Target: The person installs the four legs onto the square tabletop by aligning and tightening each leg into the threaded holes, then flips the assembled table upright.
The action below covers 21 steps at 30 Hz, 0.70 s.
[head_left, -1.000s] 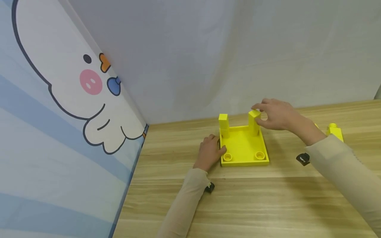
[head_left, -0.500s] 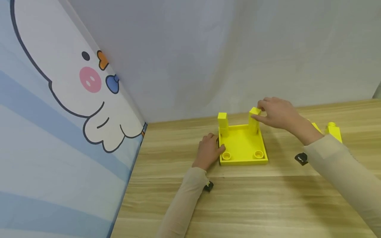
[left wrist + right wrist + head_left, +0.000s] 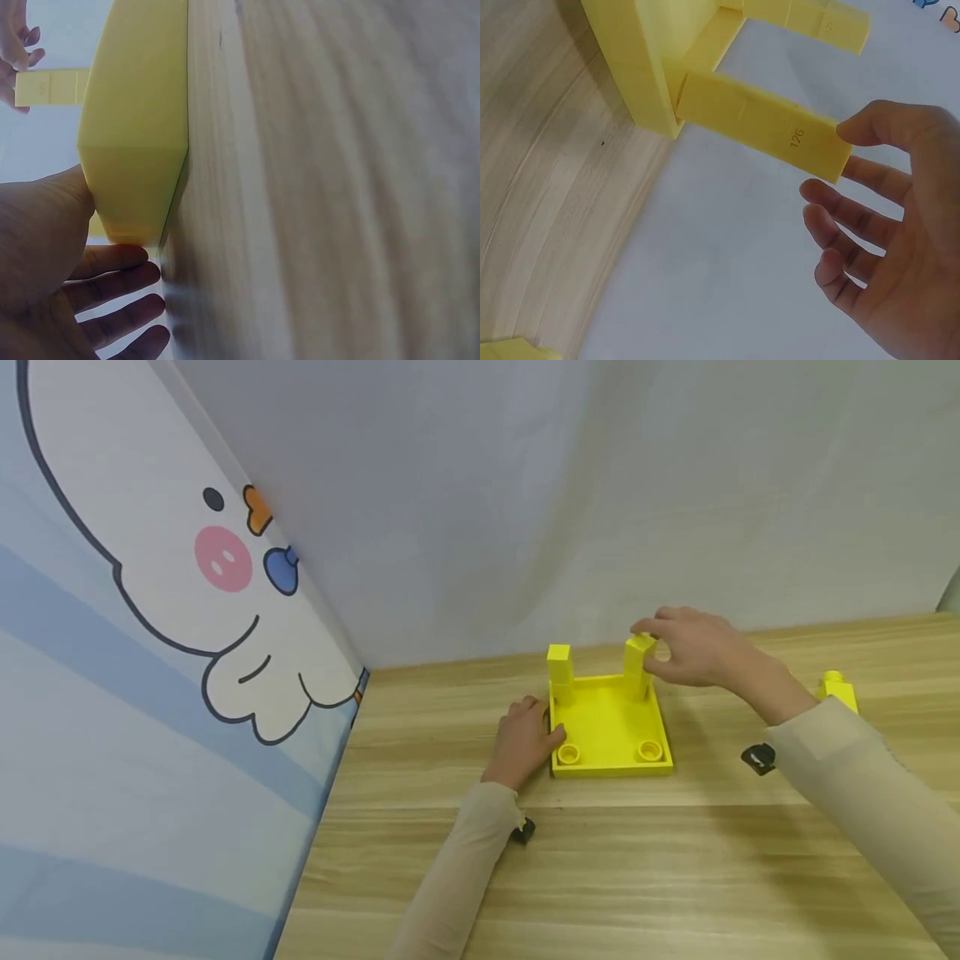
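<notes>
A yellow square board [image 3: 607,727] with a raised rim lies on the wooden table. Square yellow posts stand at its far corners, and two round sockets sit at its near corners. My left hand [image 3: 519,742] grips the board's left side, thumb over the rim and fingers around the far outer corner. At the far right corner, my right hand [image 3: 693,647] pinches the top of the right post [image 3: 765,127] between thumb and index finger, the other fingers loosely curled. This post, marked 126, looks turned slightly against the rim. The left post [image 3: 559,668] stands untouched.
Another yellow piece with a round knob [image 3: 837,692] lies on the table to the right, partly behind the right sleeve. A pale curtain [image 3: 480,510] hangs behind the table. A cartoon-printed panel [image 3: 187,693] stands along the left.
My right hand has shifted its finger and thumb around the right post's top and back, and the post's top has turned slightly. My left hand keeps its hold on the board.
</notes>
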### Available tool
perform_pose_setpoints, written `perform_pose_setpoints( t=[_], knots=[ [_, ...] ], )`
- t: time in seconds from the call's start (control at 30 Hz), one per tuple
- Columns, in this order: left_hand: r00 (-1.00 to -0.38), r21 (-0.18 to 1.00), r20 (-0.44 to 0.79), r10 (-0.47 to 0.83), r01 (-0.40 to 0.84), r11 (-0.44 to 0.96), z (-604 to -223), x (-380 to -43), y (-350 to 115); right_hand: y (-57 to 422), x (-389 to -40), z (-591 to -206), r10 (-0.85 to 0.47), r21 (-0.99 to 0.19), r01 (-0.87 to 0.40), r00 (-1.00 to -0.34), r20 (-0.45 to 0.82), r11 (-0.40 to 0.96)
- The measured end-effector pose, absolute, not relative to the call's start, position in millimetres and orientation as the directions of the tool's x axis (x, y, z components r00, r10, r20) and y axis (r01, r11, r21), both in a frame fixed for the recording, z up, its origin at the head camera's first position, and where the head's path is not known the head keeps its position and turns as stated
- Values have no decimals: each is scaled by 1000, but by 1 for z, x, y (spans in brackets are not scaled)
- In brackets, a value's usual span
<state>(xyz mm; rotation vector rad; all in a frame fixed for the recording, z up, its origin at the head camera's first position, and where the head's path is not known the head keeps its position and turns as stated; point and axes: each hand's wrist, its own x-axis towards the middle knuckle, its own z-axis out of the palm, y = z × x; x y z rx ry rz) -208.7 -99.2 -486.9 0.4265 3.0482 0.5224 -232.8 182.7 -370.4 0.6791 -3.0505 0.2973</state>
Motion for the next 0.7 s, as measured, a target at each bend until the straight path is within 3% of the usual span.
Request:
perform_pose_setpoints(
  t=[0.7],
  knots=[
    [-971, 306, 21, 240, 235, 922, -492, -217, -96, 185, -245, -376, -402, -189, -412, -911, 91, 891]
  ],
)
